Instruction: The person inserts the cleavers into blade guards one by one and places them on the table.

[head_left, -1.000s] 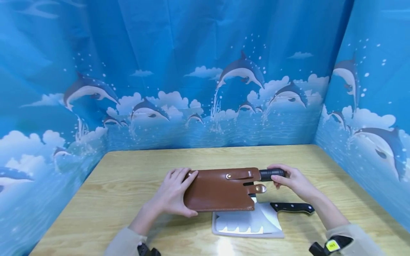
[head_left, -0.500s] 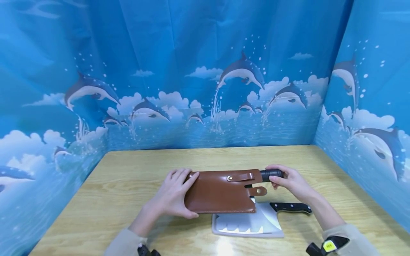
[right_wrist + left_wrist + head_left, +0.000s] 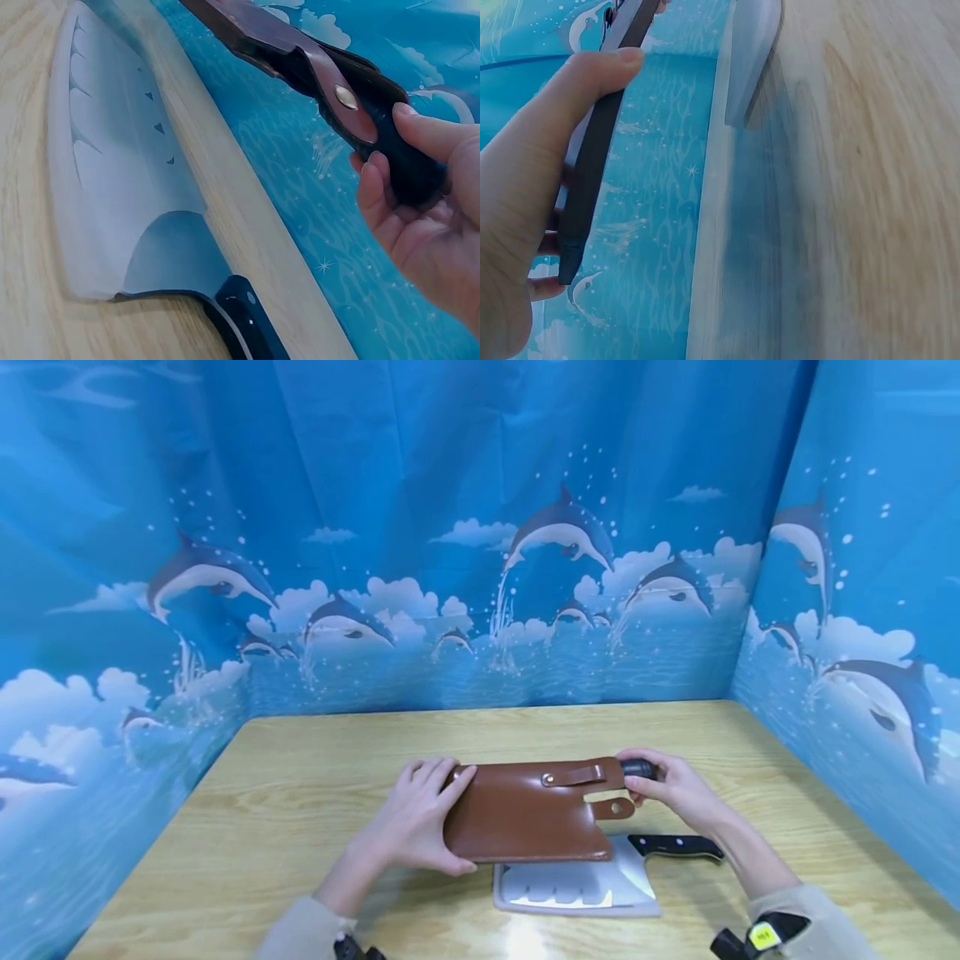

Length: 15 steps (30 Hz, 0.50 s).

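Note:
A brown leather sheath (image 3: 525,818) is held up over the table in the head view, its closed end in my left hand (image 3: 420,827). The left wrist view shows that hand's thumb and fingers on opposite sides of the sheath, seen edge-on. My right hand (image 3: 678,789) grips the black handle (image 3: 636,767) that sticks out of the sheath's open end. The blade is hidden inside the leather. A snap strap (image 3: 345,97) hangs loose beside the handle. Below and nearer lies a cleaver (image 3: 573,889) with a black riveted handle (image 3: 675,846) and a pale translucent cover on its blade.
The light wooden table (image 3: 300,793) has its back edge against a blue dolphin-print curtain (image 3: 450,527), which also rises on both sides. The covered cleaver lies partly under the sheath in the head view, its handle pointing right.
The sheath has moved slightly right and my right hand slightly left, so less handle shows. Dark and bright parts seen in the sheath's notch before are gone from view.

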Motion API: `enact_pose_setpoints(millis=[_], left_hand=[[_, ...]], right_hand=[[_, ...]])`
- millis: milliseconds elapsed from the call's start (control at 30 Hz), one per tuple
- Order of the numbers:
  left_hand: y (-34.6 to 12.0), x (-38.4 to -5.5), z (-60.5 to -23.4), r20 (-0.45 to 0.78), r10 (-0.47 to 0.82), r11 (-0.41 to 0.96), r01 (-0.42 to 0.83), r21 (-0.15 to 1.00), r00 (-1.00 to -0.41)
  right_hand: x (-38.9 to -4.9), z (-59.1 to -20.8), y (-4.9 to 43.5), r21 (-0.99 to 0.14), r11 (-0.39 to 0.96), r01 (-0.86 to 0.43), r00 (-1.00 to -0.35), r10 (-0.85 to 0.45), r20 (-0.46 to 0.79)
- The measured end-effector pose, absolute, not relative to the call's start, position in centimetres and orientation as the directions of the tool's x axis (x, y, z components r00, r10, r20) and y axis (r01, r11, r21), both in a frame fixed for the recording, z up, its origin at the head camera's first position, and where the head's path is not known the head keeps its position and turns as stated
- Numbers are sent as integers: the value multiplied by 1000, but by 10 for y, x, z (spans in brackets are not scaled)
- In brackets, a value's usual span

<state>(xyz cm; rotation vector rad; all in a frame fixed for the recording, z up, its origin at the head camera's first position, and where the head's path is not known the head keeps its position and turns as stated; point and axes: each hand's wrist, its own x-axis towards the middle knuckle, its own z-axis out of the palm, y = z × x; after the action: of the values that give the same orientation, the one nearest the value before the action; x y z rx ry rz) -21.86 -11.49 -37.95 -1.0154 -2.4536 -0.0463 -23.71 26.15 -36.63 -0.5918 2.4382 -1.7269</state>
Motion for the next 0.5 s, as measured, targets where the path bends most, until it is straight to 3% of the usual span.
enact_pose_setpoints(millis=[333, 500], left_hand=[[-99, -223, -380, 435, 666, 717, 681, -147, -607], [-87, -230, -378, 407, 669, 720, 679, -146, -622]], right_hand=[[-237, -363, 277, -893, 373, -250, -922, -374, 102], [-240, -362, 286, -866, 457, -201, -956, -284, 73]])
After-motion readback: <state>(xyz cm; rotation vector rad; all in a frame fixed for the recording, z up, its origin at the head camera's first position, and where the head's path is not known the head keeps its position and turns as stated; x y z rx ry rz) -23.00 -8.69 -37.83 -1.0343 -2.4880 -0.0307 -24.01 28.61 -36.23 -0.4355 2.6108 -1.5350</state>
